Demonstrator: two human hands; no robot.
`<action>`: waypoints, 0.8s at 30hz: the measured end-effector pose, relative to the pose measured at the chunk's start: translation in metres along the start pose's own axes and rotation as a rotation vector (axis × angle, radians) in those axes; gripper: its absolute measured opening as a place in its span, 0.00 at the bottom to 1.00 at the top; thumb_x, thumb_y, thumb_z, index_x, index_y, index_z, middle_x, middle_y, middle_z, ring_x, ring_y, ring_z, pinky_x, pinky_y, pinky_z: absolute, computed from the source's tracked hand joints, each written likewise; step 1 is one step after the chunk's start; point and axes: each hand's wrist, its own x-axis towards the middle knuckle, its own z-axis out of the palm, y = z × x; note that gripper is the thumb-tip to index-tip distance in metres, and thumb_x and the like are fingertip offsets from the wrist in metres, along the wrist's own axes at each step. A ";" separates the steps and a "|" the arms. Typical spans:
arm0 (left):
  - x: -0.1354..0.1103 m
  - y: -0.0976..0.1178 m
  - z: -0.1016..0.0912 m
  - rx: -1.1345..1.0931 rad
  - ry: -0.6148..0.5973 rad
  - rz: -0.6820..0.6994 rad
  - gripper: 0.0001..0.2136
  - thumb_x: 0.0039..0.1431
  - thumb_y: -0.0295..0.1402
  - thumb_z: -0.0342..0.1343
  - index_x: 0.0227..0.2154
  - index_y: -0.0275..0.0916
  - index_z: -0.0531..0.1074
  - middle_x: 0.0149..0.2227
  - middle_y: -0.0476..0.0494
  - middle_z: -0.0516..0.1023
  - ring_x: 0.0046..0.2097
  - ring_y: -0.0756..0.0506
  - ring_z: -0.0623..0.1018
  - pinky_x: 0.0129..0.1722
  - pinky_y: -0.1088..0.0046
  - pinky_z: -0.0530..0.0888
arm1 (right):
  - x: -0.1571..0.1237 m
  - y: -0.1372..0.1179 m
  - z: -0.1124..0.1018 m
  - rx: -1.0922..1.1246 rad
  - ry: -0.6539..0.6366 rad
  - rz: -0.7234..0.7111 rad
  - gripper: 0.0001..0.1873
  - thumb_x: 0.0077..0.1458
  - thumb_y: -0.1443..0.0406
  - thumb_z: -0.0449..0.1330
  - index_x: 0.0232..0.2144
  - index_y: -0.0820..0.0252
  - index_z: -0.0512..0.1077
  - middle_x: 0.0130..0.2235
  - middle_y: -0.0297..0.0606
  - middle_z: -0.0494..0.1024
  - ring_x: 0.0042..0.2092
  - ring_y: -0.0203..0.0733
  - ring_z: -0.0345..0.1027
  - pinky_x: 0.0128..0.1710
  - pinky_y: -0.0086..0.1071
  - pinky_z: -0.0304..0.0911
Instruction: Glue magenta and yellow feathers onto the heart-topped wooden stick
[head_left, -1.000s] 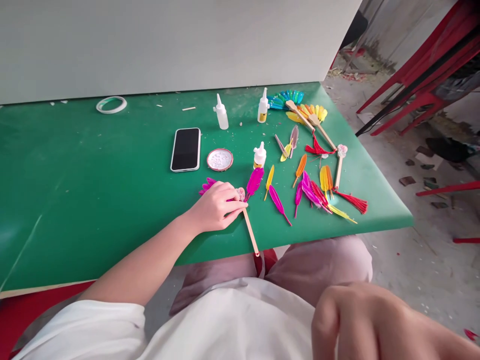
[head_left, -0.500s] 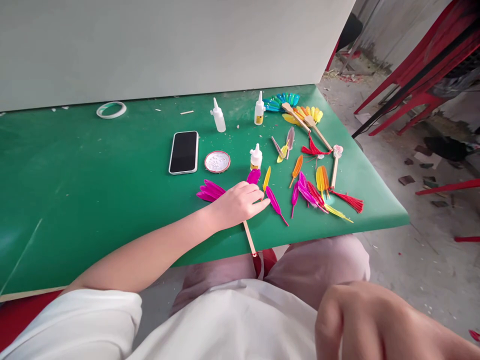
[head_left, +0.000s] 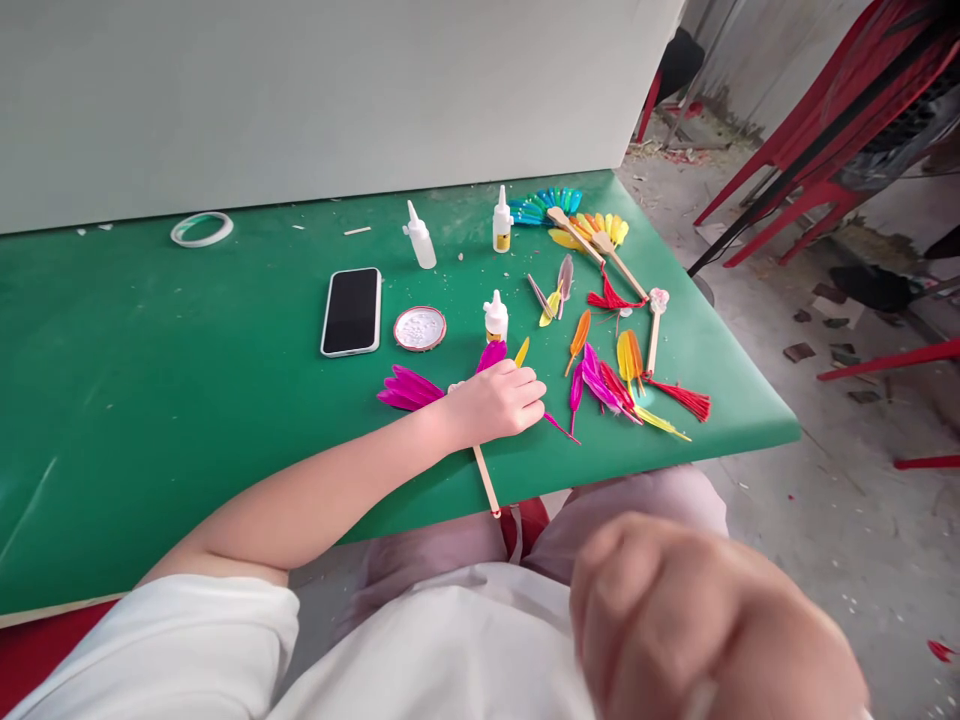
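Note:
My left hand (head_left: 499,400) lies on the green table (head_left: 187,400) with its fingers curled down over a magenta feather (head_left: 561,427); only the feather's thin quill end shows past the fingertips. Under the wrist runs a wooden stick (head_left: 484,478) with a fan of magenta feathers (head_left: 405,388) at its top. A small glue bottle (head_left: 494,316) stands just beyond the hand. My right hand (head_left: 697,620) hangs close to the camera over my lap, curled like a fist and blurred.
Loose coloured feathers (head_left: 607,375) and a red tassel (head_left: 679,395) lie to the right of the hand. A phone (head_left: 351,310), a round dish of beads (head_left: 419,328), two glue bottles (head_left: 421,238), finished feather fans (head_left: 592,228) and a tape ring (head_left: 201,229) lie farther back. Red chairs (head_left: 810,150) stand at the right.
My left hand slid right off the feather fan onto a loose magenta feather and curled its fingers over it. My right hand rose closer to the camera and blurred.

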 end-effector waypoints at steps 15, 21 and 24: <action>-0.122 -0.037 -0.017 0.158 0.186 -0.321 0.09 0.57 0.26 0.52 0.38 0.44 0.73 0.38 0.50 0.79 0.41 0.46 0.72 0.38 0.68 0.62 | -0.010 0.108 -0.004 -0.842 0.407 0.604 0.13 0.55 0.70 0.51 0.39 0.55 0.73 0.37 0.37 0.76 0.40 0.39 0.67 0.41 0.35 0.66; -0.118 -0.039 -0.014 0.215 0.207 -0.289 0.07 0.57 0.27 0.52 0.35 0.42 0.75 0.37 0.50 0.79 0.38 0.47 0.74 0.37 0.68 0.63 | -0.011 0.137 0.016 -1.056 0.266 0.571 0.19 0.52 0.74 0.51 0.43 0.56 0.72 0.44 0.40 0.73 0.51 0.46 0.59 0.50 0.44 0.61; -0.120 -0.041 -0.015 0.217 0.235 -0.280 0.07 0.55 0.27 0.54 0.35 0.42 0.74 0.37 0.51 0.79 0.38 0.46 0.74 0.37 0.68 0.64 | -0.011 0.142 0.020 -1.088 0.241 0.574 0.20 0.51 0.75 0.51 0.44 0.55 0.72 0.44 0.39 0.73 0.52 0.46 0.59 0.50 0.44 0.62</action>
